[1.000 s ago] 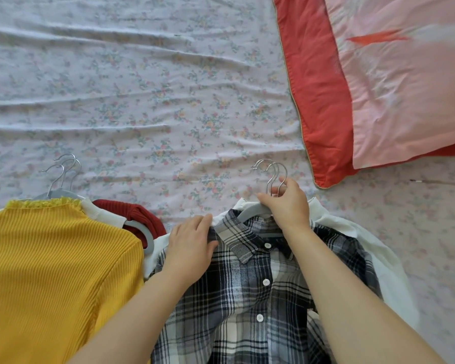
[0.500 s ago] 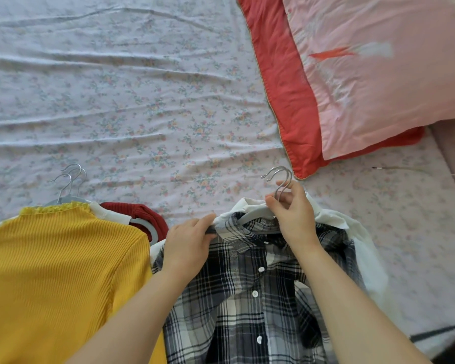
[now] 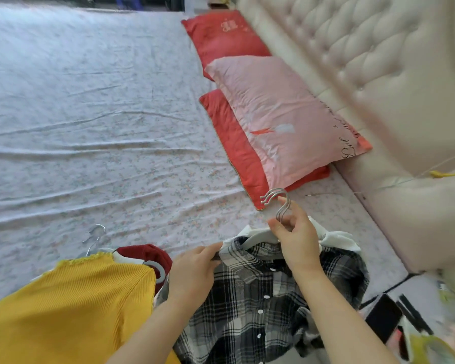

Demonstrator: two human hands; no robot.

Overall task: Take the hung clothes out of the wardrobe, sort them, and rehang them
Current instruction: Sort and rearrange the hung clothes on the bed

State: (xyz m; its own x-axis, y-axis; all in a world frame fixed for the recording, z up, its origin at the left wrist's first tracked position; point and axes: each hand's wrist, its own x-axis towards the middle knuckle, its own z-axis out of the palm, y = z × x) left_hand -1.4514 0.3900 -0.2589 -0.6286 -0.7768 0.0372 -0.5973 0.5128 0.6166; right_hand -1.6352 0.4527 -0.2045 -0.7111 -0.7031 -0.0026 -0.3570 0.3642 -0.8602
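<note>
Right hand (image 3: 296, 240): fingers are pinching the bunched hanger hooks (image 3: 280, 206).
Left hand (image 3: 195, 269): fingers are gripping the plaid shirt (image 3: 247, 311) by its shoulder.
Plaid shirt: is lying at six o'clock, yellow top (image 3: 76, 298) at its nine.

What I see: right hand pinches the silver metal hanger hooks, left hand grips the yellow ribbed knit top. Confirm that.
One thing is wrong. In the head view the left hand grips the collar edge of the black-and-white plaid button shirt, not the yellow ribbed knit top beside it. The right hand does pinch the silver metal hanger hooks.
</note>
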